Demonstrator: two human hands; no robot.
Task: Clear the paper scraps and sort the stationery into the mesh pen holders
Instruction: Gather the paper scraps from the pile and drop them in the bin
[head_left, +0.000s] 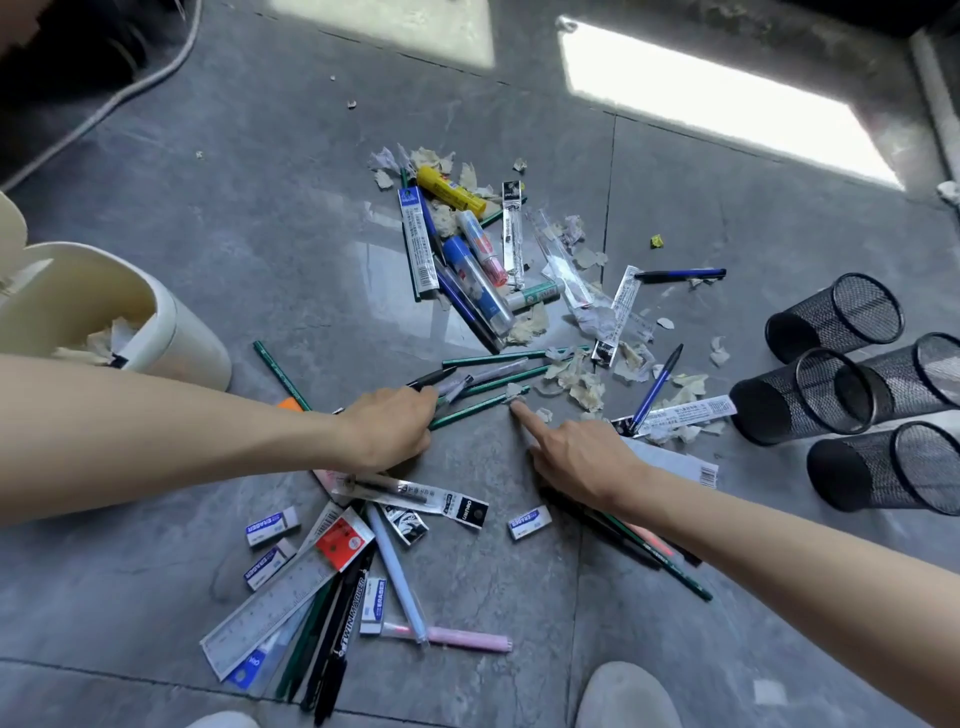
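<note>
Stationery lies scattered on the grey tiled floor among torn paper scraps (582, 382). My left hand (389, 426) grips a bunch of pens and green pencils (483, 382) at the middle of the pile. My right hand (571, 452) points its straight index finger at a small paper scrap (514, 391) lying on a pencil. Several black mesh pen holders (836, 317) lie on their sides at the right. Erasers (529, 522), a ruler (270, 608) and markers lie nearer me.
A cream waste bin (171, 332) holding paper scraps stands at the left, beside my left forearm. A second heap with a yellow glue stick (449, 189) and refill packs lies farther off. A cable (130, 88) runs along the far left. My shoes show at the bottom edge.
</note>
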